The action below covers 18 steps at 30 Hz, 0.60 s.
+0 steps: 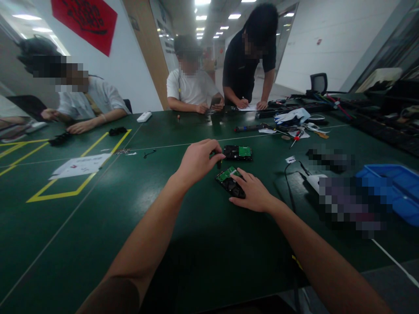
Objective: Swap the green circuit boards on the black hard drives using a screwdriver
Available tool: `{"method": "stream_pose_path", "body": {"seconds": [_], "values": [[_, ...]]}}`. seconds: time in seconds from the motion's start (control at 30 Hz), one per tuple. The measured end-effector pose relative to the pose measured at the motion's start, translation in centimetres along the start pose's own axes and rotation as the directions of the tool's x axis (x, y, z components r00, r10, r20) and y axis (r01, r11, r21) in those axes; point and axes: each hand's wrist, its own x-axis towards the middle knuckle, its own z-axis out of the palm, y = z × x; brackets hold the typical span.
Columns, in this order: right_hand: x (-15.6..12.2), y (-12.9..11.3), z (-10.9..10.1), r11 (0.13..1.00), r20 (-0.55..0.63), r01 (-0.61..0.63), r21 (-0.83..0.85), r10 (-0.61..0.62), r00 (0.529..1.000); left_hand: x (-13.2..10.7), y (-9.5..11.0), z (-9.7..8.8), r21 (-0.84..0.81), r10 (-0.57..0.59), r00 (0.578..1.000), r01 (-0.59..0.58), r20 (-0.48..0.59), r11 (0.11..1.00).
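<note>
A hard drive (229, 183) with a green circuit board facing up lies at an angle on the dark green table. My right hand (253, 190) grips it from the right, thumb at the near edge and fingers reaching over the board. Above its far left corner, my left hand (200, 160) is closed in a pinch on a small dark piece (219, 164) that points downward; its kind is too unclear to tell. Just beyond sits a second hard drive (238, 152), also board side up, close to the left fingertips.
At right are a blue tray (393, 185), a cable (288, 185) and a white power strip (316, 181). Tools and a screwdriver (297, 138) lie beyond the drives. Paper (80, 165) sits within yellow tape at left. Several people are around the table's far side.
</note>
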Motion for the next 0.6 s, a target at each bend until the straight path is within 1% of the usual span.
{"method": "stream_pose_path", "body": {"seconds": [0.2,0.3,0.4,0.6], "values": [[0.03,-0.02,0.02,1.000,0.004,-0.002,-0.006,0.002,1.000,-0.03,-0.17,0.30,-0.029,-0.029,1.000,0.029,-0.007,0.999],[0.06,0.04,0.12,1.000,0.007,-0.003,-0.008,0.003,1.000,0.01,-0.18,0.34,-0.042,0.005,1.000,-0.006,-0.010,0.999],[0.07,0.10,0.22,1.000,0.005,-0.008,-0.005,0.008,1.000,0.07,-0.05,0.18,-0.024,0.049,0.999,-0.049,0.013,0.999],[0.01,0.12,0.12,1.000,0.009,-0.005,0.011,0.005,1.000,0.01,0.08,-0.08,0.021,0.041,0.999,-0.041,0.021,0.999]]}}
